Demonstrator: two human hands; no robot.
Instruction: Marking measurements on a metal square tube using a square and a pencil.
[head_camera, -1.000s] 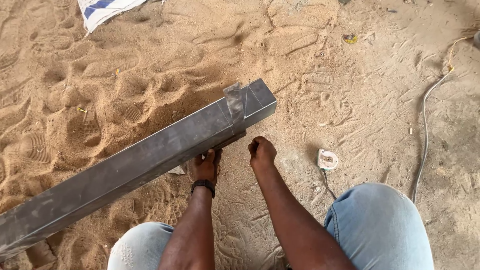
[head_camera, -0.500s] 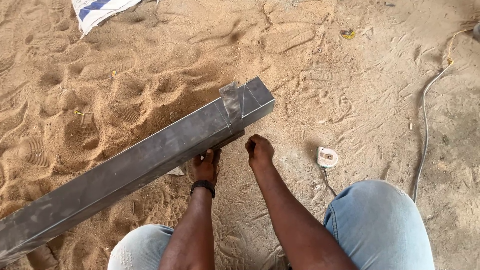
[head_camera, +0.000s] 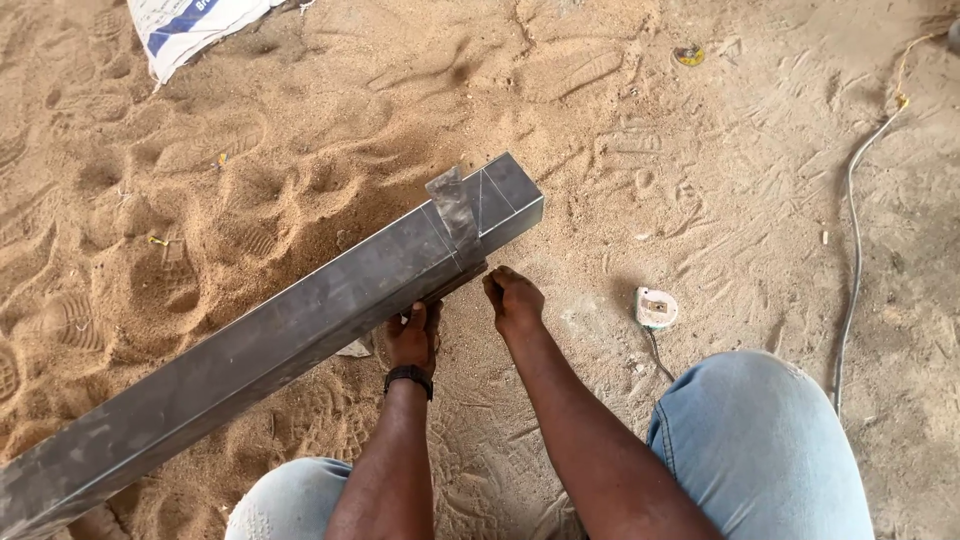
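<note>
Steel tube (head_camera: 270, 345) slants over the sand (head_camera: 300, 120), my left hand (head_camera: 413, 338) grasping its underside and my right hand (head_camera: 513, 300) clenched just beside it.

Square metal tube (head_camera: 270, 350): dull grey, lighter grey strip near its end. Sand floor (head_camera: 300, 130): tan, footprint-patterned. Sack (head_camera: 190, 25): white with blue stripe. Wristband (head_camera: 409, 377): black. Jeans (head_camera: 770, 450): pale blue. Small object (head_camera: 656, 307): apparently white, greenish-edged. Cable (head_camera: 850, 230): grey.
</note>
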